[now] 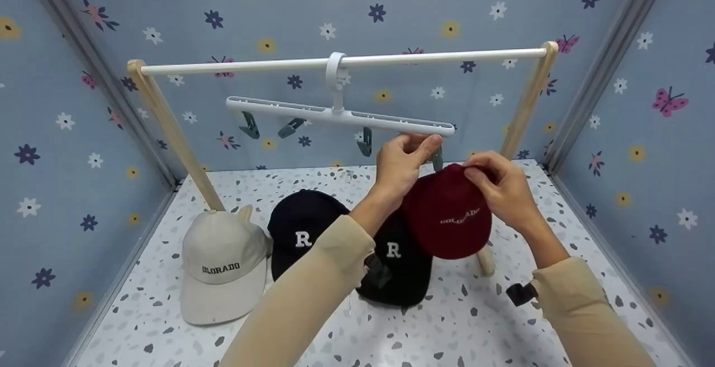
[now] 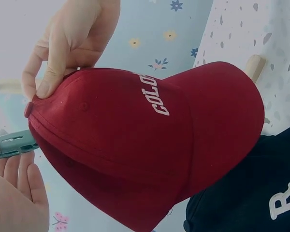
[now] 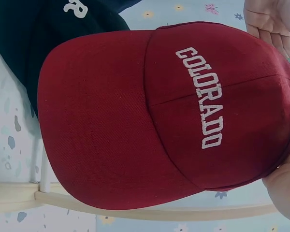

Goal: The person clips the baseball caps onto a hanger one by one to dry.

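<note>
My right hand [image 1: 505,191] pinches a dark red baseball cap [image 1: 449,219] by the crown, close to its top button, with the brim hanging down. White lettering reading COLORADO [image 3: 203,96] runs across its front. At the right end of a white hanger [image 1: 338,114], my left hand [image 1: 399,168] pinches a green clip [image 2: 17,144] between thumb and fingers. The clip's lower end meets the top of the cap, and its tip is hidden there. Three more green clips hang along the hanger, among them one just left of my left hand [image 1: 365,142].
A white rod [image 1: 240,66] on wooden legs carries the hanger, which tilts down to the right. On the speckled floor lie a beige cap [image 1: 223,244], a navy cap [image 1: 304,216] and a black cap [image 1: 399,272], partly behind my left sleeve. Flowered walls enclose the space.
</note>
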The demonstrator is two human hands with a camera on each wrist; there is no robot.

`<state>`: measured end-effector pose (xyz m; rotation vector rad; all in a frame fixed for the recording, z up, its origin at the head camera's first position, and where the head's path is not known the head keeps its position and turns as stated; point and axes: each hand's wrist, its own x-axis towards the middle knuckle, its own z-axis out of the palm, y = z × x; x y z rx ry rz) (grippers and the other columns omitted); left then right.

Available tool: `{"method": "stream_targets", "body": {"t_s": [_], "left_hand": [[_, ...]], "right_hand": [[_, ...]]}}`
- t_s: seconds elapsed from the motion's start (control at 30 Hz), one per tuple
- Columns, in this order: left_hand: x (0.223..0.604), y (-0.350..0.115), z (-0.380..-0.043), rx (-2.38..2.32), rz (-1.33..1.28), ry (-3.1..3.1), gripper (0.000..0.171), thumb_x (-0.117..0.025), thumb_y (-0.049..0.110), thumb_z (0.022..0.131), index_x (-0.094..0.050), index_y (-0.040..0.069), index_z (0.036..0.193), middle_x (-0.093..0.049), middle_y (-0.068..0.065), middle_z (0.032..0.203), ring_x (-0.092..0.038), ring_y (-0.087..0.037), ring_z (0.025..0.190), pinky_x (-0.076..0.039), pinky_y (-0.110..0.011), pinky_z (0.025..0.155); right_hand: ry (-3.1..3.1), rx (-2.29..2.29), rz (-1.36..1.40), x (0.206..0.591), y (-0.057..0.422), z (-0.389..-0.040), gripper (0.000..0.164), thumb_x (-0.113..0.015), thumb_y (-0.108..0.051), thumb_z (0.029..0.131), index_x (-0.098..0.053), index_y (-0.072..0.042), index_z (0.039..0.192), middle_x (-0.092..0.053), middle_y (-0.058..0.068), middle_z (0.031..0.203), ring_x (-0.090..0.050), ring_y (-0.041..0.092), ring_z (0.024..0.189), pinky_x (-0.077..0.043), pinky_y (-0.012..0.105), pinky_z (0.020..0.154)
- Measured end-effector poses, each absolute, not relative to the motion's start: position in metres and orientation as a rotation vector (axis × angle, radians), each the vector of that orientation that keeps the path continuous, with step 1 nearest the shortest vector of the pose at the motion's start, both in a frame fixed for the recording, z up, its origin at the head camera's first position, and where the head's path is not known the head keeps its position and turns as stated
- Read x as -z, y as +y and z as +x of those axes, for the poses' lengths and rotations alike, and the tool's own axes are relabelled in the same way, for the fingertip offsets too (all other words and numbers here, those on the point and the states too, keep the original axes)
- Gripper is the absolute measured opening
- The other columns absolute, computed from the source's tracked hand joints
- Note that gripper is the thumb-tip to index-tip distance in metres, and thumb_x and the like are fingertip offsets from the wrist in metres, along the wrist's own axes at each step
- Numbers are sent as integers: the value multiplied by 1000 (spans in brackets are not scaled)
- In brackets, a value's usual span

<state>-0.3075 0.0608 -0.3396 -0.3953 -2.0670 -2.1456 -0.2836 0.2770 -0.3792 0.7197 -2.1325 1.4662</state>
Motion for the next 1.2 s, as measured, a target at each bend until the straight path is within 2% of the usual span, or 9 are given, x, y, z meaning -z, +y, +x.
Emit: {"method": "stream_targets", "body": {"t_s": [0.13, 0.4, 0.63, 0.83, 1.07, 1.2], "left_hand": [[339, 63, -307, 2145, -391, -2070, 29, -79, 36, 97, -78, 9, 109, -77, -1, 98, -73, -14, 92, -60, -31, 90], [340, 66, -309, 2154, -359, -2061, 29, -79, 36, 98, -78, 10, 108, -77, 0, 98, -74, -14, 91, -59, -27, 87], [340, 68, -308, 2197, -347, -2033, 28, -78, 35, 99, -76, 9, 109, -76, -1, 99, -72, -13, 93, -59, -27, 87], [340, 70, -306, 2214, -344, -2018, 27, -78, 34, 99, -76, 9, 107, -76, -1, 99, -73, -14, 94, -60, -32, 91], [340, 76, -304, 2166, -292, -2050, 26, -79, 36, 97, -77, 11, 103, -76, 1, 94, -71, -14, 87, -60, -33, 88], [341, 78, -304, 2108, -238, -2085, 26, -80, 38, 96, -78, 12, 100, -75, 3, 90, -73, -21, 88, -59, -29, 83]], "right_hand": [[-2131, -1461, 714, 379, 278, -283, 15, -67, 4, 101, -74, -1, 113, -72, 10, 109, -68, 13, 97, -55, 20, 80], [-2140, -1410, 693, 381, 282, -284, 13, -68, 2, 101, -75, -1, 112, -72, 9, 108, -68, 14, 96, -55, 19, 81], [-2114, -1400, 697, 382, 282, -286, 14, -67, 5, 100, -75, 0, 110, -73, 12, 107, -68, 10, 96, -54, 18, 82], [-2133, -1421, 680, 382, 281, -286, 13, -67, 0, 102, -74, -2, 113, -72, 9, 110, -68, 15, 95, -54, 20, 79], [-2106, -1399, 646, 383, 278, -286, 12, -67, -1, 102, -75, -2, 112, -73, 9, 108, -68, 15, 92, -54, 19, 77], [-2062, -1430, 623, 385, 273, -286, 11, -67, 0, 102, -74, 0, 110, -73, 11, 104, -68, 14, 89, -54, 19, 75]]}}
